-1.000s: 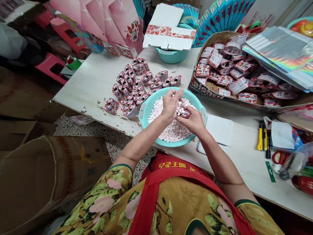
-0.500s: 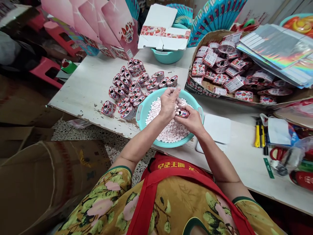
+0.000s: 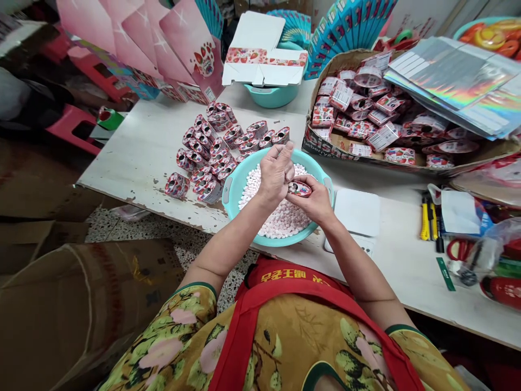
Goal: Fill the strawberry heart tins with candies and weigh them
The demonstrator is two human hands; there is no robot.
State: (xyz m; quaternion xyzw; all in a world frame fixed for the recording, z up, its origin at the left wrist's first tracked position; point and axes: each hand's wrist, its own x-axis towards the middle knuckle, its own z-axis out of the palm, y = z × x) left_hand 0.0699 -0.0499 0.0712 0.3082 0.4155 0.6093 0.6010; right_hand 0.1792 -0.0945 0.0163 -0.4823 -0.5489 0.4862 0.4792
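A teal basin point(image 3: 240, 182) full of small pink-and-white candies point(image 3: 280, 220) sits at the table's near edge. Over it my right hand point(image 3: 313, 202) grips a small strawberry-print tin point(image 3: 300, 189). My left hand point(image 3: 275, 172) is cupped right above the tin's opening, fingers curled together; what it holds is hidden. A cluster of several matching tins point(image 3: 215, 152) stands on the table to the left of the basin.
A cardboard box point(image 3: 321, 146) of more tins lies at the back right under holographic sheets point(image 3: 456, 76). A second teal basin point(image 3: 271, 96) carries a flat white carton point(image 3: 260, 51). Cutters and scissors point(image 3: 431, 220) lie right; a white pad point(image 3: 357, 212) is beside the basin.
Both hands stay together over the basin with the tin. The view has shifted slightly, so everything sits a little further left in the picture.
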